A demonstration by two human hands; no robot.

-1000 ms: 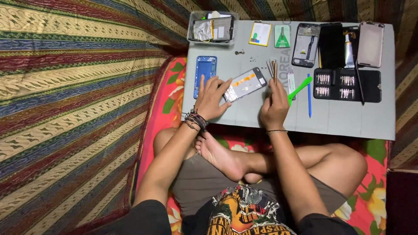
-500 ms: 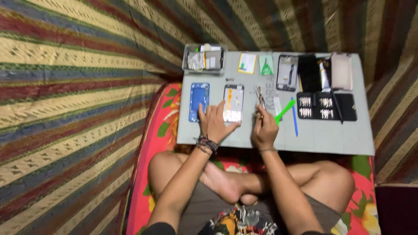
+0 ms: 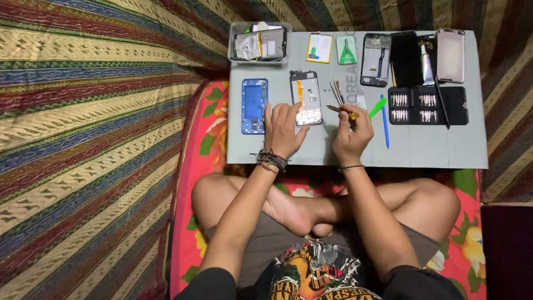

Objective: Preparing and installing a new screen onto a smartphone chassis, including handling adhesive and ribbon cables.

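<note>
Left hand [image 3: 284, 129] pins the opened phone [image 3: 307, 98], its long axis running straight away from the person. Right hand [image 3: 352, 133] grips tweezers [image 3: 340, 109], tips aimed at the phone.

both forearms reach forward from the body, elbows bent, over crossed bare legs. the left hand [image 3: 284, 129] lies palm down, fingers [image 3: 277, 111] spread and stretched ahead, thumb out to its right side. dark bead bands circle the left wrist just behind the hand. the right hand [image 3: 352, 134] sits just beside it, near but apart, fingers [image 3: 355, 114] curled in and pinched shut on a thin tool whose tip sticks out toward the left hand's fingers. a thin band rings the right wrist.
</note>
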